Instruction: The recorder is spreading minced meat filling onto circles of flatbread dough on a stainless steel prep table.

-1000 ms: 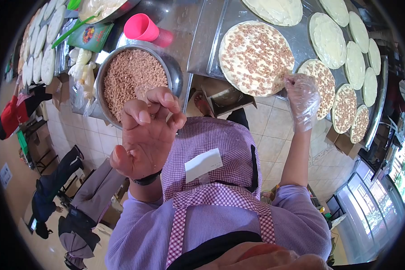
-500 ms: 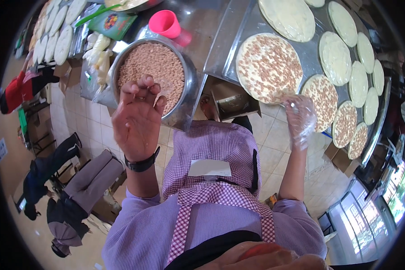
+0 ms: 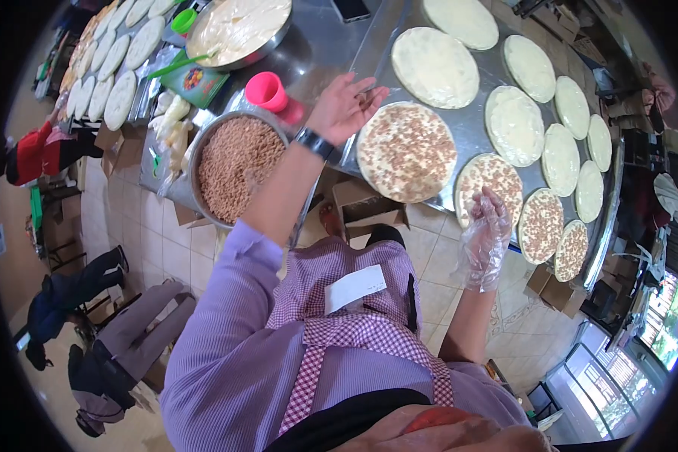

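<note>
My left hand (image 3: 346,110), bare and with a black watch on the wrist, is open over the table, fingers loosely bent and holding nothing visible. It hovers beside a round cream-covered base (image 3: 407,153) scattered with brown crumbs. Lower right, my right hand (image 3: 487,230) wears a clear plastic glove. Its fingers are loosely curled and apart, with nothing seen in them, in front of a second crumb-topped base (image 3: 493,181) and partly hiding it. Whether they touch is unclear. A large metal bowl (image 3: 196,175) of brown crumbs stands left of my left forearm.
Several plain cream-covered rounds (image 3: 514,125) lie farther back on the metal table. A pink cup (image 3: 266,91), a green packet (image 3: 192,81) and a bowl of cream (image 3: 237,30) stand at the upper left. A cardboard box (image 3: 363,203) is below the table edge. Other people (image 3: 139,316) are at left.
My left hand has swung right from in front of the crumb bowl to beside the topped bases. My right hand has moved lower and turned, away from the larger topped base's edge.
</note>
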The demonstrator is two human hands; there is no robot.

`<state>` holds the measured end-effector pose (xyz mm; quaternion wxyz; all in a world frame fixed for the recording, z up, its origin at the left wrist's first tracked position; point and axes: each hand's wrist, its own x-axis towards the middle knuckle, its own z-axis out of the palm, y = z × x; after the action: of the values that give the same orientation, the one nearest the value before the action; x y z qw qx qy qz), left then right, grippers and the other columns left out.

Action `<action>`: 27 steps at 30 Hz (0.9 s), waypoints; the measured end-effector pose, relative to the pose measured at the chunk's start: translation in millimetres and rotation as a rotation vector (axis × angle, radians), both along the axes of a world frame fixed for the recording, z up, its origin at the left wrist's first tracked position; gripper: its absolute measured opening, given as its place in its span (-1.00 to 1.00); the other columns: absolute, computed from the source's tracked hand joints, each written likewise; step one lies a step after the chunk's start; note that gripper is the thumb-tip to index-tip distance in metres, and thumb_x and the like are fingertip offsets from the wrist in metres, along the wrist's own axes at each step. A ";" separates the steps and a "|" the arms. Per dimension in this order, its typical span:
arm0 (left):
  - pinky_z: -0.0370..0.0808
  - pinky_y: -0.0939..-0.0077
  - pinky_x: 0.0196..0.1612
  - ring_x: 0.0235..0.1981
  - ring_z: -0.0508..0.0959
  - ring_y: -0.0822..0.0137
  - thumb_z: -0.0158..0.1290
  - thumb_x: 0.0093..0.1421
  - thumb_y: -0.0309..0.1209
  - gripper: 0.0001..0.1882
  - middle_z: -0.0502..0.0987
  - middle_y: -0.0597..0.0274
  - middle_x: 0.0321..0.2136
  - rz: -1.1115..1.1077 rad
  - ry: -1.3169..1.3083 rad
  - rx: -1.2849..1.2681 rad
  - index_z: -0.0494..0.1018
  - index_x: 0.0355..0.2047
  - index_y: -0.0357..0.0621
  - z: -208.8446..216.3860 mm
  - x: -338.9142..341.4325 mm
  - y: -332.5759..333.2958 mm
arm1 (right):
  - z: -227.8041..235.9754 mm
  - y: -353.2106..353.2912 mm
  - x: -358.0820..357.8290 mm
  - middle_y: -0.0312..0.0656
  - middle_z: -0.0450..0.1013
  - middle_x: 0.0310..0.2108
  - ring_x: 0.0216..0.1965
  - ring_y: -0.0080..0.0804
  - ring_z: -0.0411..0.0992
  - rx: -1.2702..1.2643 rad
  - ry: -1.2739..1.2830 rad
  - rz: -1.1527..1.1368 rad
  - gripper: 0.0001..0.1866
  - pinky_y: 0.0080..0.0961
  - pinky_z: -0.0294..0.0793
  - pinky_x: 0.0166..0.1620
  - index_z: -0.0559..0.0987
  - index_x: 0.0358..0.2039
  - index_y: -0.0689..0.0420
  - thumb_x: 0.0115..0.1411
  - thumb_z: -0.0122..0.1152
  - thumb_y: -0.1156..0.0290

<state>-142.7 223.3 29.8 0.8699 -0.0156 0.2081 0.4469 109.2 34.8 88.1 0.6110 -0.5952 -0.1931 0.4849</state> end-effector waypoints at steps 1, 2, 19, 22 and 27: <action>0.40 0.49 -0.08 -0.06 0.34 0.17 -0.15 0.22 -0.24 -0.47 0.25 -0.18 -0.05 -0.005 0.080 -0.090 0.08 0.01 -0.47 -8.2 15.4 16.5 | 2.0 -3.8 10.8 -0.18 0.45 -0.35 -0.42 -0.62 0.31 -0.009 -0.056 0.020 -0.65 -0.71 0.30 -0.28 0.46 -0.15 0.31 0.05 0.21 0.43; 0.45 0.51 -0.15 -0.13 0.37 0.19 -0.13 0.21 -0.23 -0.46 0.24 -0.23 -0.06 -0.006 0.163 -0.183 0.08 -0.03 -0.51 -16.4 27.2 29.6 | 4.6 -7.1 20.3 -0.17 0.45 -0.34 -0.42 -0.61 0.32 -0.011 -0.095 0.005 -0.64 -0.70 0.31 -0.29 0.46 -0.15 0.31 0.05 0.22 0.42; 0.22 0.76 -0.57 -0.61 0.25 0.53 -0.17 0.18 -0.08 -0.63 0.32 0.35 -0.57 0.039 0.644 -0.180 0.36 -0.40 -0.17 -43.2 103.9 77.1 | 15.3 16.8 158.8 -0.22 0.44 -0.36 -0.43 -0.66 0.30 -0.140 -0.215 0.093 -0.70 -0.74 0.31 -0.28 0.47 -0.15 0.30 0.10 0.15 0.45; 0.28 0.70 -0.55 -0.58 0.31 0.52 -0.11 0.16 -0.23 -0.74 0.35 0.37 -0.57 0.028 1.013 0.079 0.41 -0.36 -0.17 -60.1 95.3 71.2 | 15.7 37.8 159.4 -0.23 0.44 -0.36 -0.44 -0.66 0.28 -0.029 -0.176 0.099 -0.72 -0.75 0.28 -0.29 0.48 -0.17 0.30 0.10 0.15 0.45; 0.42 0.53 -0.26 -0.34 0.43 0.35 0.06 0.05 -0.44 -0.67 0.41 0.19 -0.37 -0.175 1.580 0.944 0.40 -0.13 -0.16 -59.9 71.0 56.8 | 20.1 61.8 154.9 -0.24 0.43 -0.35 -0.42 -0.67 0.27 -0.054 -0.212 0.174 -0.71 -0.76 0.26 -0.27 0.48 -0.16 0.28 0.10 0.15 0.45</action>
<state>-71.7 280.1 -30.1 0.4221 0.6656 0.5379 0.2991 264.2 96.6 108.2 0.5266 -0.6405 -0.2943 0.4752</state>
